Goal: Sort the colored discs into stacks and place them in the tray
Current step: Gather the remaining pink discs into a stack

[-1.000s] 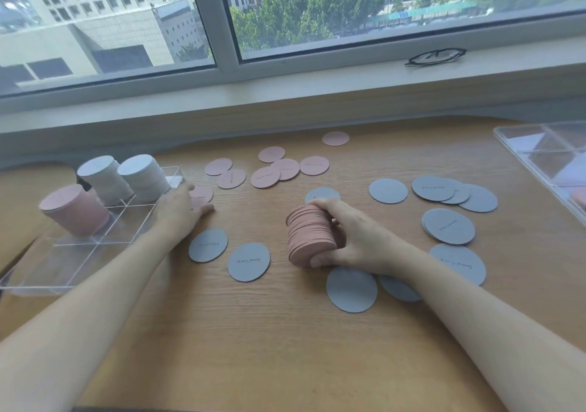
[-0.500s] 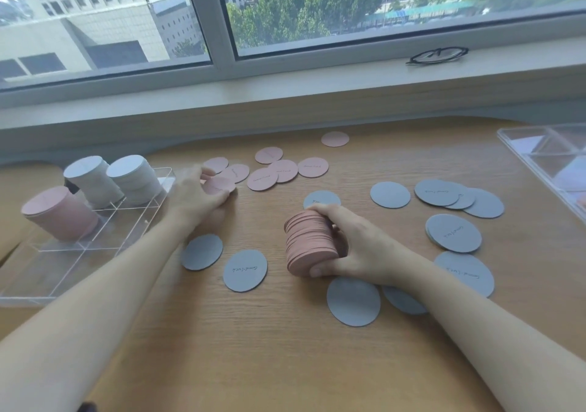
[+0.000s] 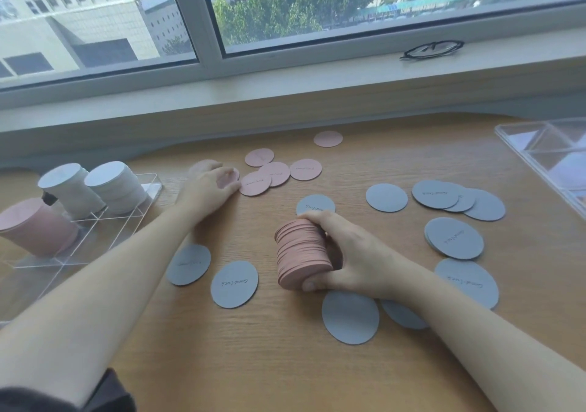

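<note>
My right hand [image 3: 352, 253] grips a tall stack of pink discs [image 3: 301, 254] standing on the wooden table, thumb at its near side and fingers over the top. My left hand [image 3: 206, 189] reaches across to the loose pink discs [image 3: 274, 172] at the middle back and holds a few pink discs [image 3: 229, 178] in curled fingers. Loose grey discs [image 3: 234, 284] lie around both hands and to the right. A clear divided tray [image 3: 95, 224] at the left holds a pink stack [image 3: 35, 226] and two grey stacks [image 3: 115, 186].
A second clear tray [image 3: 545, 154] lies at the table's right edge. Black glasses [image 3: 431, 50] rest on the window sill behind. The sill and the wall below it bound the table's far side. One pink disc [image 3: 328, 138] lies alone near the back edge.
My left hand has moved from beside the tray to the right and farther back, gathering pink discs as it reaches the pink cluster. My right hand keeps holding the pink stack in place.
</note>
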A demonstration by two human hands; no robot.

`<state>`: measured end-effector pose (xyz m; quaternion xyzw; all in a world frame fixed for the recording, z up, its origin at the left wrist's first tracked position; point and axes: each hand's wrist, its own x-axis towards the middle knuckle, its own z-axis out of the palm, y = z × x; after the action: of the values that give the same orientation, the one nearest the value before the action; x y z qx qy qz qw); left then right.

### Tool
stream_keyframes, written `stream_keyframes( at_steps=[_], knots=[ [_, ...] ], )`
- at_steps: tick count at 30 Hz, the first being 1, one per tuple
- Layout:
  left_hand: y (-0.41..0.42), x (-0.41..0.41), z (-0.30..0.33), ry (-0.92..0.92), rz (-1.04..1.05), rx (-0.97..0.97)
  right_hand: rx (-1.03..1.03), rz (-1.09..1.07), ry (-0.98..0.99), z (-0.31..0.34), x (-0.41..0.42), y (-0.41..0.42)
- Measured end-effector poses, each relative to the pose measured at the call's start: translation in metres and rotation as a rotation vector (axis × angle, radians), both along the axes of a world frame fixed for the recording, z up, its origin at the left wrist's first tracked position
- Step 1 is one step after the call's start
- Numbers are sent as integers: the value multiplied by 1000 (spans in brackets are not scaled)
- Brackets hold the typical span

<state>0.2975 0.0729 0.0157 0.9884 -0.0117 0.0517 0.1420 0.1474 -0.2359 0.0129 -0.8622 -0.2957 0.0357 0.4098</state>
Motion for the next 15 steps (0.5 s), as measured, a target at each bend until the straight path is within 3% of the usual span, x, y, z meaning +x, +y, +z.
stream_keyframes(
  at_steps=[4, 12, 15],
  knots=[
    [0, 6, 10, 55, -5, 107, -5, -1, -4, 0, 0, 0],
    [5, -24, 16, 181, 43, -153, -25, -9, 22, 3, -1, 0],
    [7, -46, 7, 125, 22, -217, -29, -13, 26, 3, -1, 1]
  ],
)
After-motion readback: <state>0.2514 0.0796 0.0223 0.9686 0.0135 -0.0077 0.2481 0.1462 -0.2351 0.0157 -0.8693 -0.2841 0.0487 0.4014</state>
